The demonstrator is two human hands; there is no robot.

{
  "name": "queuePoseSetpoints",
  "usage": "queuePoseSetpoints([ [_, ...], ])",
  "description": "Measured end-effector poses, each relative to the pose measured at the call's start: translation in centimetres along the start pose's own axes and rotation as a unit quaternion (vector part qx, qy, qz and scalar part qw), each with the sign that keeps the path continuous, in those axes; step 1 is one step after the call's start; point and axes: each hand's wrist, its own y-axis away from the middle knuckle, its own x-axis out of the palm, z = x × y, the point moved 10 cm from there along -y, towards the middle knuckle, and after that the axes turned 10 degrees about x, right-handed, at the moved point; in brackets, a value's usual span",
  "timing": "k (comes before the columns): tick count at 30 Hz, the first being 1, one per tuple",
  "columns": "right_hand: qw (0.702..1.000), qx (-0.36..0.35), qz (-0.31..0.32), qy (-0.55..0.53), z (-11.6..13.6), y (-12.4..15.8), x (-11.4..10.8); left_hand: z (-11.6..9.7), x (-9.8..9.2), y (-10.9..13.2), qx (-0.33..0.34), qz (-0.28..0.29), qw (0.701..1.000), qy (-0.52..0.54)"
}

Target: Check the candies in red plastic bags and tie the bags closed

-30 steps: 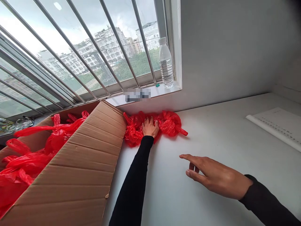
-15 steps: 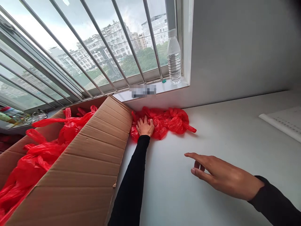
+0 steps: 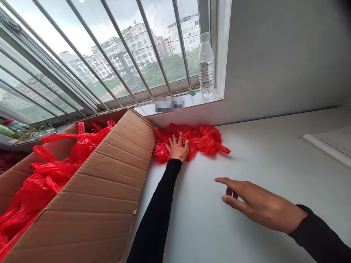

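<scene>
Several red plastic bags (image 3: 207, 140) lie bunched together on the white table (image 3: 203, 212), against the wall below the window. My left hand (image 3: 178, 149) rests on top of them with its fingers spread. The part of the bags beneath the palm is hidden. Over the table at the right, my right hand (image 3: 257, 204) hovers with its index finger stretched out and holds nothing. To the left of the bags stands a cardboard box (image 3: 104, 186), and more knotted red bags (image 3: 49, 179) fill it.
A clear bottle (image 3: 206, 67) partly filled with liquid stands on the windowsill (image 3: 189, 102) beside a small green bit (image 3: 193, 93). Metal bars cross the window. A sheet of paper with a rolled edge (image 3: 326, 149) lies at the right.
My left hand has shifted slightly to the right across the bags, fingers still spread. The right hand keeps its place. The view has moved a little.
</scene>
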Motion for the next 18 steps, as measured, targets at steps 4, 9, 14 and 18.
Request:
queuePoseSetpoints([
  [4, 1.000, 0.003, -0.006, 0.001, 0.0, 0.1, -0.3, -0.8, 0.0, 0.2, 0.011, 0.003, 1.000, -0.006],
  [9, 1.000, -0.011, -0.007, 0.004, 0.5, 0.1, -0.2, -4.9, -0.7, 0.7, 0.091, -0.018, 0.996, -0.013],
  [14, 1.000, -0.012, -0.007, 0.008, 0.9, 0.3, -0.3, -10.0, 1.0, 1.2, 0.186, 0.001, 0.982, -0.007],
  [18, 1.000, -0.015, -0.012, 0.003, 0.8, 0.5, -0.4, -11.5, 2.4, 1.2, 0.208, 0.022, 0.978, -0.015],
])
